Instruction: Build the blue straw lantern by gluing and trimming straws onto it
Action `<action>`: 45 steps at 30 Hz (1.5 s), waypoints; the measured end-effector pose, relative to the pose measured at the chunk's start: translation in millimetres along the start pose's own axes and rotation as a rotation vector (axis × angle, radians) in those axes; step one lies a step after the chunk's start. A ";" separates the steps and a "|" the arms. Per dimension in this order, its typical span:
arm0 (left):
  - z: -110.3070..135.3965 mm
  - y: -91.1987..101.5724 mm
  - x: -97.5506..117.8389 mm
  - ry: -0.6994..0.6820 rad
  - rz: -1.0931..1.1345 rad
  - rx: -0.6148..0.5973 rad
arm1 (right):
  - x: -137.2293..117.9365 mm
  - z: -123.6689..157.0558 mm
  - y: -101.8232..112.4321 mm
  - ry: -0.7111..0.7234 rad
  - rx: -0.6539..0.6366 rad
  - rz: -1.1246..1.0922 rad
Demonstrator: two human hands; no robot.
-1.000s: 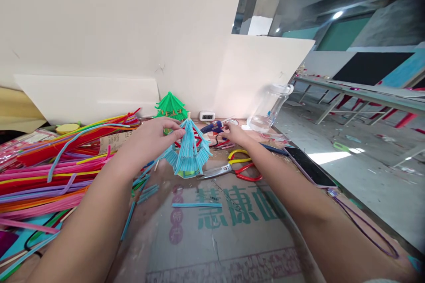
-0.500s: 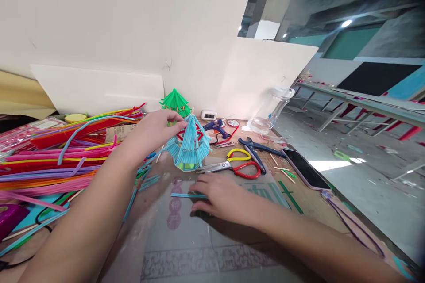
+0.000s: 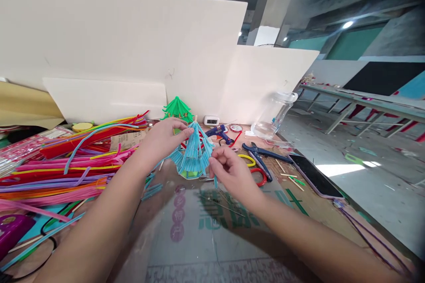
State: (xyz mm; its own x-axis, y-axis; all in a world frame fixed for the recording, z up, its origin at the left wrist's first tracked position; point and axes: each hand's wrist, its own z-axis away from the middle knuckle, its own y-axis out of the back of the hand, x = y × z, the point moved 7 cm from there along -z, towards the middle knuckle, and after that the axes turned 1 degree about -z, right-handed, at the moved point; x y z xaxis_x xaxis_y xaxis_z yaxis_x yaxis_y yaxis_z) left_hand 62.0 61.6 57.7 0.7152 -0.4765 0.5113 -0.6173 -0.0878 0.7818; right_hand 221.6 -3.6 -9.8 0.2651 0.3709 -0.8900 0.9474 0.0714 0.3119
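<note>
A small blue tiered roof model made of pipe-cleaner pieces stands on the worktable. My left hand grips its top with closed fingers. My right hand hovers just right of the model, pinching a short blue pipe-cleaner piece that hangs down from the fingers. A similar green roof model stands behind, near the white board.
A heap of coloured pipe cleaners fills the left side. A blue glue gun, blue pliers, yellow and red scissors handles, a phone and a clear jar lie to the right. White foam boards stand behind.
My right hand went from the glue gun area down to the table, picked up the blue piece lying there, and lifted it beside the model. The left hand stays on the model's top.
</note>
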 end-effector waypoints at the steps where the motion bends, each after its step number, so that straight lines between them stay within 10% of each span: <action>1: -0.3 -1.2 1.2 -0.001 0.004 0.005 | 6.2 -2.9 2.2 -0.041 0.026 -0.057; 8: -2.3 -10.9 4.1 0.009 -0.059 0.024 | 37.2 5.8 -3.6 -0.149 0.053 -0.127; 45: 2.9 -11.5 11.8 0.075 -0.135 -0.082 | 35.8 9.0 -29.3 -0.378 -0.053 -0.409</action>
State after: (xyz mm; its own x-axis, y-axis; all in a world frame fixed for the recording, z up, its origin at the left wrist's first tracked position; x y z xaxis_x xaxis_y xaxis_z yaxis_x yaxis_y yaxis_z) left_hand 76.5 54.4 53.7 0.8141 -0.3983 0.4226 -0.4875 -0.0733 0.8700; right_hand 204.9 -0.7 -53.8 -0.0674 -0.0543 -0.9962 0.9789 0.1895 -0.0766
